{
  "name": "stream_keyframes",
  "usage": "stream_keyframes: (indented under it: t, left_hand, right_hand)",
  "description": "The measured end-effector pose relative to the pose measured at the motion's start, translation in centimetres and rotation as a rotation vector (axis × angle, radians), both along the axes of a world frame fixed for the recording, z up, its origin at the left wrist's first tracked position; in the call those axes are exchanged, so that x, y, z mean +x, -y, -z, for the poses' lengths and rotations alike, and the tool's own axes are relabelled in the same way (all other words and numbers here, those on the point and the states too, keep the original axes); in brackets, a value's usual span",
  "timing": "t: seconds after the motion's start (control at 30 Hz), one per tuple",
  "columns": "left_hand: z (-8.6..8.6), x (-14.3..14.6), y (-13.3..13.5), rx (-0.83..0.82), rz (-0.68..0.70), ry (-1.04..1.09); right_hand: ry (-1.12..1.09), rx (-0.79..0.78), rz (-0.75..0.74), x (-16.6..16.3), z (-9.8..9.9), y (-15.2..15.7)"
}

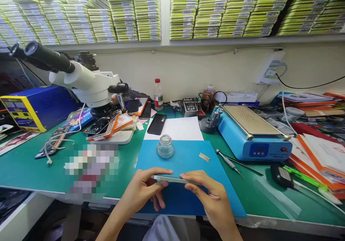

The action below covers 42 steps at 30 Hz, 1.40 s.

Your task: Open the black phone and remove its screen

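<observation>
My left hand (145, 190) and my right hand (212, 198) together hold a thin flat phone (172, 179) edge-on, low over the blue mat (188, 158). Left thumb and fingers pinch its left end, right fingers grip its right end. Just beyond the phone, a small glass jar (165, 146) stands on the mat. A small tan strip (204, 157) lies on the mat to the right.
A white microscope (86, 83) stands at the left beside a blue-yellow box (35, 108). A blue heating plate machine (250, 133) sits at the right, tweezers (230, 162) in front of it. A black phone (156, 124) lies on white paper. Boxes fill the shelves above.
</observation>
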<state>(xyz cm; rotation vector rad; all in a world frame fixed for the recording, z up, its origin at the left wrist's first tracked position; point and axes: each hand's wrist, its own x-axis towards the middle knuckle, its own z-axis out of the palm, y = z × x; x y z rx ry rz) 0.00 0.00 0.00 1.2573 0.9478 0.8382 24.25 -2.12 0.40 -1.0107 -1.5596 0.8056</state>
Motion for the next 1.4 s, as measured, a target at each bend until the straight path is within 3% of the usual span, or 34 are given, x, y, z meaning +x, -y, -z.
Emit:
stream_keyframes:
  t: [0.23, 0.4, 0.47, 0.57, 0.7, 0.8, 0.97, 1.0, 1.13, 1.17, 1.4]
  left_hand:
    - [0.9, -0.5, 0.2, 0.093, -0.016, -0.059]
    - [0.0, -1.4, 0.4, 0.244, -0.023, -0.236]
    - [-0.5, -2.3, 0.3, 0.307, 0.031, -0.406]
    - [-0.5, -3.5, -0.1, 0.493, -0.031, -0.6]
    - [1.3, -4.2, -0.9, 0.758, -0.108, -0.654]
    - [2.7, -4.4, -1.4, 0.885, -0.14, -0.7]
    - [3.7, -5.1, -0.9, 0.88, -0.05, -0.816]
    - [3.6, -5.2, -0.7, 0.866, -0.037, -0.831]
    - [2.3, -5.0, -0.5, 0.78, -0.032, -0.855]
    - [1.8, -4.8, -0.6, 0.762, -0.029, -0.849]
    - [0.0, -3.2, -1.6, 0.661, 0.037, -0.759]
  right_hand:
    - [-0.018, -0.079, -0.083, -0.2, -0.2, 0.1]
    - [0.016, -0.026, -0.055, -0.5, -0.5, 0.6]
    - [0.055, 0.028, -0.05, -0.6, -0.4, 0.7]
    - [0.17, 0.173, -0.037, -0.6, -0.1, 0.5]
    - [0.412, 0.471, 0.034, -0.9, 0.4, 0.2]
    - [0.569, 0.56, 0.059, -1.1, 0.3, 0.2]
    - [0.707, 0.367, -0.016, 0.9, 0.2, 0.8]
    - [0.714, 0.311, 0.058, 1.8, 0.3, 0.6]
    - [0.824, 0.119, 0.587, 5.5, 0.7, -1.8]
    - [0.852, 0.069, 0.627, 6.0, 0.7, -2.5]
    - [0.801, 0.011, 0.542, 6.1, 0.6, -4.5]
